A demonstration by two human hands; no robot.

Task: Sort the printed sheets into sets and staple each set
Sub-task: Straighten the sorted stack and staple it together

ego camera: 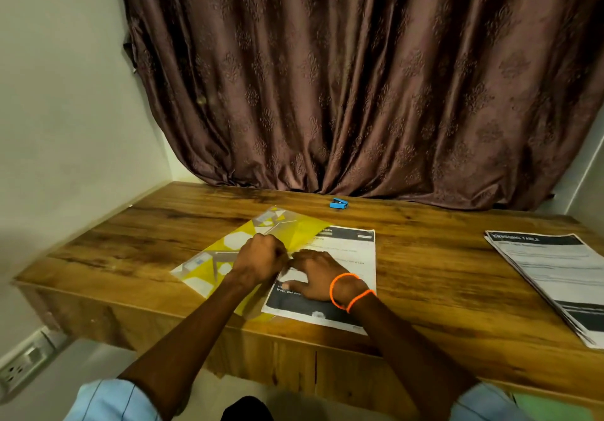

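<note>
Left hand [260, 257] is curled, pinching the right edge of a glossy yellow-and-clear plastic folder [228, 257] lying flat at centre-left of the wood-grain table [425, 273]; right hand [315, 276], fingers spread flat, presses on a printed sheet [353, 257] with dark header and footer bands, lying just right of the folder and partly tucked under its translucent flap. A second fanned stack of printed sheets [555, 280] lies well apart at the right edge, and a small blue stapler [339, 204] sits at the far side, near the brown embossed curtain [359, 77].
</note>
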